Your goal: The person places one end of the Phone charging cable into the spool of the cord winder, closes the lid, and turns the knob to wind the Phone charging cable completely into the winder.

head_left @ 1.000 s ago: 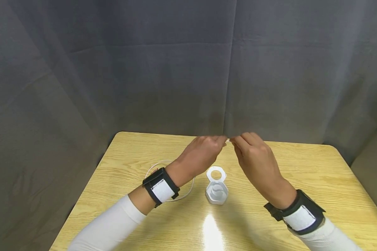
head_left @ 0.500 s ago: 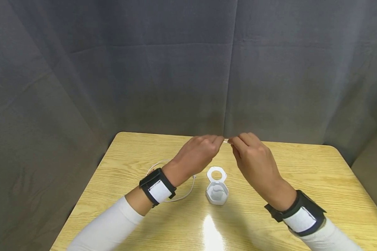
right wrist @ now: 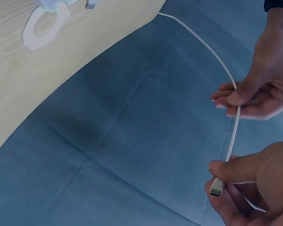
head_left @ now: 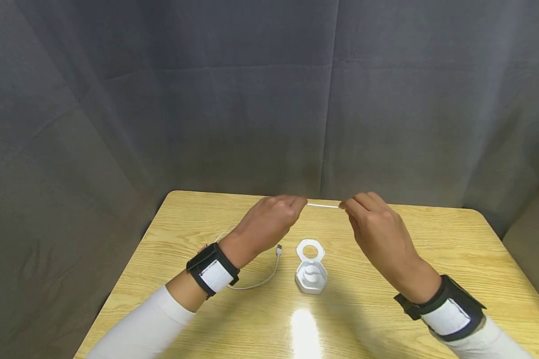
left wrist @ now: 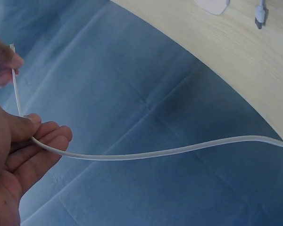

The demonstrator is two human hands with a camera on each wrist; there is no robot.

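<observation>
while my left hand (head_left: 274, 219) pinches the white cable (head_left: 323, 205), my right hand (head_left: 377, 224) grips its plug end (taut between them) above the tabletop (head_left: 431, 249).

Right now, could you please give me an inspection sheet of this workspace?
Surface: wooden table, glare at near edge.
Job's things: white cable stretched between both hands; its far plug lies on the table.
Clutter: white holder with a ring tab, at centre.
Grippers: left hand pinches the cable; right hand pinches it beside the near plug.
Cables: one, slack loop behind the left wrist.
Surroundings: grey curtain.
</observation>
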